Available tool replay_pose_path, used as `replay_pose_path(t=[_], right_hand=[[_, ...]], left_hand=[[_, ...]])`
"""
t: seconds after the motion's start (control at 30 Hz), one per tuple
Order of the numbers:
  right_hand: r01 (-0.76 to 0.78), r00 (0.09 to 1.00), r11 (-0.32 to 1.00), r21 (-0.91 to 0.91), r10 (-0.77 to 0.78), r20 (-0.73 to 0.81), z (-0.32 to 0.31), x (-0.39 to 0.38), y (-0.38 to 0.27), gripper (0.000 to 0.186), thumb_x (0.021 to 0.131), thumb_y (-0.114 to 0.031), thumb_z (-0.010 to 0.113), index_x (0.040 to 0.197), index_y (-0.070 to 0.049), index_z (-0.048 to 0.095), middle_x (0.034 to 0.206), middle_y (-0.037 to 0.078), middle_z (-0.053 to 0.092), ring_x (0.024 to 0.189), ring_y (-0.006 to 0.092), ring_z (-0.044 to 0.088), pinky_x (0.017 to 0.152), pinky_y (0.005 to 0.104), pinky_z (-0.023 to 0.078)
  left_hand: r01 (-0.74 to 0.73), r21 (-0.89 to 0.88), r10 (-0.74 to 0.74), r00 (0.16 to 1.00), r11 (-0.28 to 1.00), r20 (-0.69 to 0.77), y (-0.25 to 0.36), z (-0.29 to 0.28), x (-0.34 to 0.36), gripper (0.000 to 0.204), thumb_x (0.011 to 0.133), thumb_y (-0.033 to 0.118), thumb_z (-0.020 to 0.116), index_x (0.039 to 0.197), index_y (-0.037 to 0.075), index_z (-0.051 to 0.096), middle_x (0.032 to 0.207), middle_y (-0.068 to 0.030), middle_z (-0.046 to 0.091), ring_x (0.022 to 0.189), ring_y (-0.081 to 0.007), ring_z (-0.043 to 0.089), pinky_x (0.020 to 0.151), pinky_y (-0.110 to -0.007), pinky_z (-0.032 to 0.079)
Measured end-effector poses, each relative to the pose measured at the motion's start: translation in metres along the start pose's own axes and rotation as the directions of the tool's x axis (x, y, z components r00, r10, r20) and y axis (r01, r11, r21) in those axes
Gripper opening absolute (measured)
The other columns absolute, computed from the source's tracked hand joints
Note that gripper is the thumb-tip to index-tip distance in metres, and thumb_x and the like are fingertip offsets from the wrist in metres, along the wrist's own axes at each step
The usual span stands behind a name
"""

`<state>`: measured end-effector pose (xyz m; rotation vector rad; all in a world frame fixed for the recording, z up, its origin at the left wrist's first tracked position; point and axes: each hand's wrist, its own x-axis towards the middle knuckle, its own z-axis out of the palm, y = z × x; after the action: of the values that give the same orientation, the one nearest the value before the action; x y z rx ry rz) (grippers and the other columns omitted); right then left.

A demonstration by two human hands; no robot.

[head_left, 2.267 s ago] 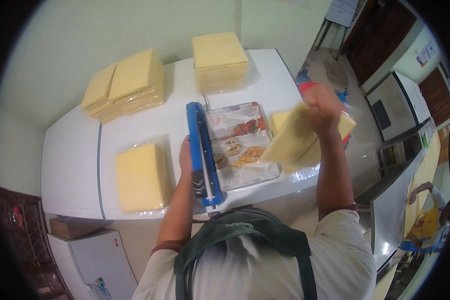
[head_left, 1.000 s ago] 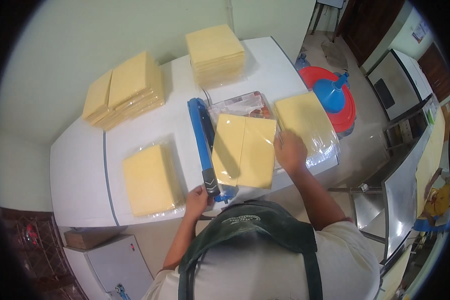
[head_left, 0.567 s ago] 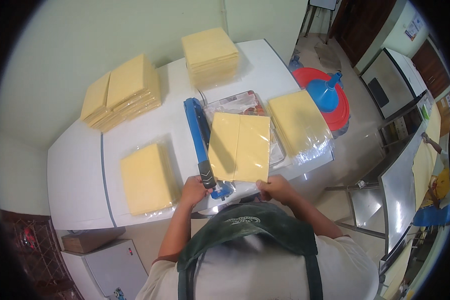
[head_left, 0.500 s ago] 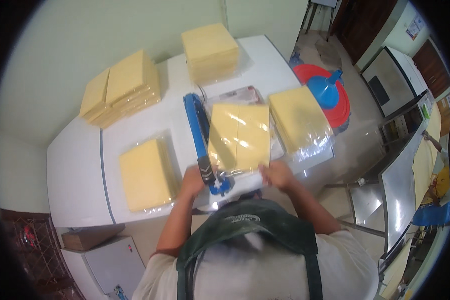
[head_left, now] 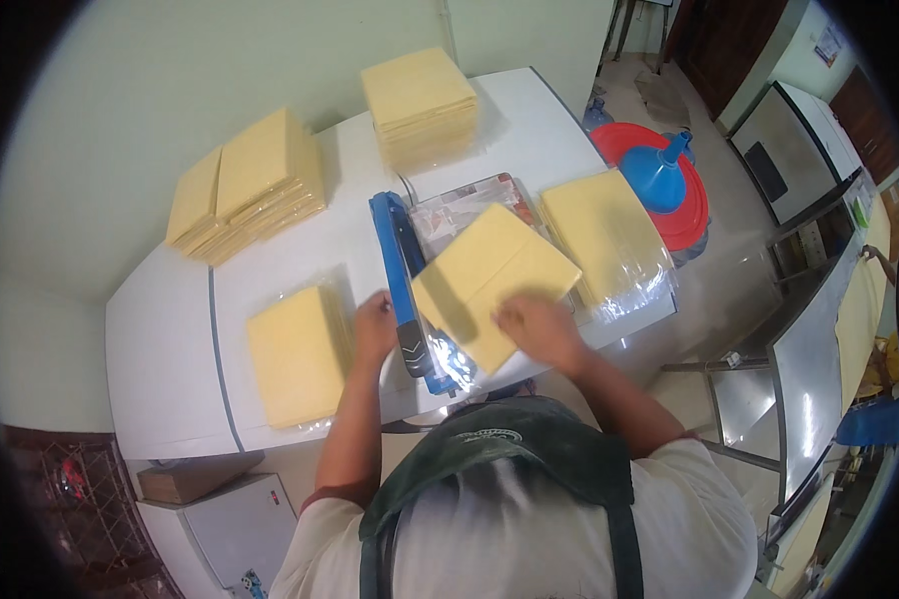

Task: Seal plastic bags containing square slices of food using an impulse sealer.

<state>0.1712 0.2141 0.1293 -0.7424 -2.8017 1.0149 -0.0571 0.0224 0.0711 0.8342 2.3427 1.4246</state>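
Note:
A pack of flat yellow sheets in a clear plastic bag [head_left: 489, 270] lies slanted, its lower left end against a long blue bag sealer [head_left: 395, 260] with a black end. My right hand [head_left: 537, 327] grips the pack at its near right edge, fingers curled over the top and slightly blurred. On the sealer's other side is my left hand [head_left: 374, 324], fingers curled in; what they hold, if anything, is hidden. Under the pack's far side shows a flat tray-like thing with a patterned top [head_left: 464, 207].
Bagged yellow stacks stand around: near left [head_left: 300, 354], far left [head_left: 255, 165], at the back [head_left: 420, 100] and at right [head_left: 604, 235]. Beyond the white table [head_left: 160, 349] are a red lid [head_left: 697, 215] with a blue funnel [head_left: 654, 180], and a metal table [head_left: 809, 369] at which another person works.
The pack has turned from straight to slanted, its near end toward the sealer. My right hand has moved left and up onto it. My left hand has moved up along the sealer.

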Motion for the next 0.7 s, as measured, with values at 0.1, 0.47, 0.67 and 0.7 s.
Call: replay_pose_path(t=[0.1, 0.47, 0.67, 0.7], right_hand=[[0.15, 0.978, 0.913, -0.38, -0.193, -0.076, -0.011, 0.06, 0.012, 0.08, 0.091, -0.055, 0.057, 0.154, -0.012, 0.032, 0.161, 0.017, 0.023, 0.15, 0.0357, 0.015, 0.117, 0.0604, 0.014], [0.033, 0.994, 0.869, -0.494, -0.081, -0.075, 0.011, 0.09, 0.021, 0.092, 0.094, -0.064, 0.041, 0.156, 0.001, 0.02, 0.165, 0.019, 0.012, 0.153, 0.0346, 0.004, 0.118, 0.0625, 0.002], [0.016, 0.995, 0.878, -0.479, -0.061, -0.078, 0.009, 0.089, 0.021, 0.092, 0.094, -0.064, 0.041, 0.156, 0.001, 0.02, 0.165, 0.019, 0.011, 0.153, 0.0346, 0.003, 0.118, 0.0637, 0.002], [0.014, 0.996, 0.875, -0.484, -0.056, -0.073, 0.009, 0.09, 0.02, 0.092, 0.094, -0.064, 0.041, 0.156, 0.001, 0.02, 0.165, 0.019, 0.011, 0.153, 0.0347, 0.003, 0.118, 0.0638, 0.003]], left_hand=[[0.125, -0.113, -0.131, 0.99, 0.986, -0.044, 0.01, 0.007, 0.038, 0.01, 0.089, 0.01, 0.067, 0.084, 0.001, 0.07, 0.072, -0.0016, 0.067, 0.061, -0.0085, 0.059, 0.056, -0.026, 0.047], [0.224, -0.283, -0.271, 0.952, 0.933, -0.141, 0.008, 0.016, 0.073, 0.013, 0.088, 0.009, 0.07, 0.091, -0.004, 0.072, 0.075, -0.0039, 0.07, 0.059, -0.0076, 0.06, 0.052, -0.024, 0.048], [0.182, -0.178, -0.217, 0.955, 0.967, -0.204, 0.01, 0.022, 0.073, 0.017, 0.089, 0.012, 0.071, 0.094, -0.004, 0.073, 0.075, -0.0033, 0.069, 0.06, -0.0072, 0.06, 0.054, -0.024, 0.049], [0.184, -0.139, -0.212, 0.952, 0.973, -0.222, 0.009, 0.022, 0.073, 0.02, 0.091, 0.016, 0.07, 0.095, -0.003, 0.073, 0.074, -0.0025, 0.069, 0.061, -0.0082, 0.06, 0.056, -0.025, 0.049]])
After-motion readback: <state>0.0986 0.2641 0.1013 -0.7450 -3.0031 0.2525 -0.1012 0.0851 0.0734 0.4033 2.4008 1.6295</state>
